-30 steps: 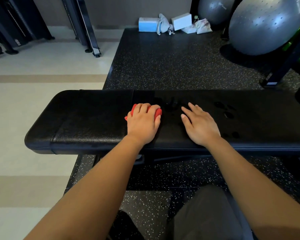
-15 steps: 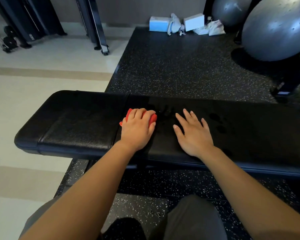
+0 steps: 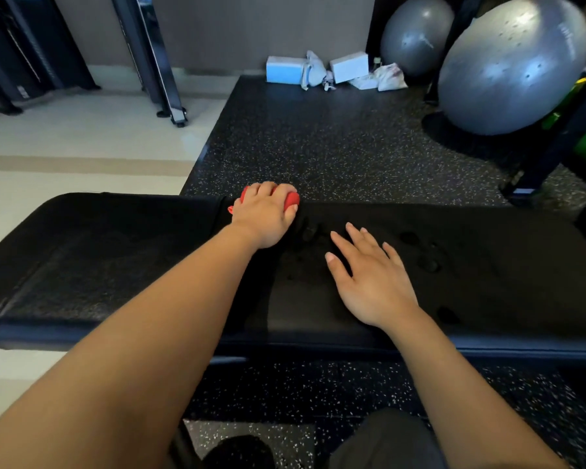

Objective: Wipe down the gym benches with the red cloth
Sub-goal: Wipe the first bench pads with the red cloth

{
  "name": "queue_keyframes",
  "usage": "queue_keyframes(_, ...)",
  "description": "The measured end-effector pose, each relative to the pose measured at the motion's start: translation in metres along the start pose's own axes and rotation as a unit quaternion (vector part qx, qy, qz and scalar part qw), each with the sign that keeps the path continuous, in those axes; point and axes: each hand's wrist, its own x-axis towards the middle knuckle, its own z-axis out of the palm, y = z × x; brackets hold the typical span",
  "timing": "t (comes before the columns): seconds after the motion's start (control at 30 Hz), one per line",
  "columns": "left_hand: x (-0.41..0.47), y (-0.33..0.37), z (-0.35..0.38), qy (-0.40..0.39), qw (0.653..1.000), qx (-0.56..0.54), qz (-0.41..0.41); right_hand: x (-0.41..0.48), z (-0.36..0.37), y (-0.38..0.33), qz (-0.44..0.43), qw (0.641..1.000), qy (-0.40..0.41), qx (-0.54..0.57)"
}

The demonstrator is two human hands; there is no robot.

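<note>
Head | left hand (image 3: 264, 220) clutches red cloth (image 3: 291, 200) at bench (image 3: 115, 258) far edge | right hand (image 3: 372, 282) flat, released

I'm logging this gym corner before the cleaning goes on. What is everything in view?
bench: 1, black, across the middle
cloth: 1, red, at the bench's far edge
spots: several, dark, on the bench right of the hands
mat: 1, black speckled, under and beyond the bench
balls: 2, grey, far right
blocks: 2, blue and white, by the far wall
bundles: 2, pale, beside the blocks
frame: 1, black, far left on pale floor
left hand: 1, grips the cloth
right hand: 1, flat on the bench, fingers spread
</note>
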Motion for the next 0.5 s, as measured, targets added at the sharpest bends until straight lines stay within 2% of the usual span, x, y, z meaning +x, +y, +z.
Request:
queue_keyframes(0.13,-0.001,-0.005,0.000,-0.007,1.000,0.000,0.020,-0.003,-0.002,-0.002,0.002,1.000,-0.002,0.003)
queue_keyframes(0.37,-0.041,-0.016,0.010,0.069,0.994,0.000,0.085,0.015,-0.007,-0.007,0.028,0.999,-0.026,0.005)
queue_keyframes(0.5,-0.032,-0.014,0.008,0.054,0.995,0.002,0.078,0.035,-0.005,-0.011,0.047,0.998,-0.032,-0.018)
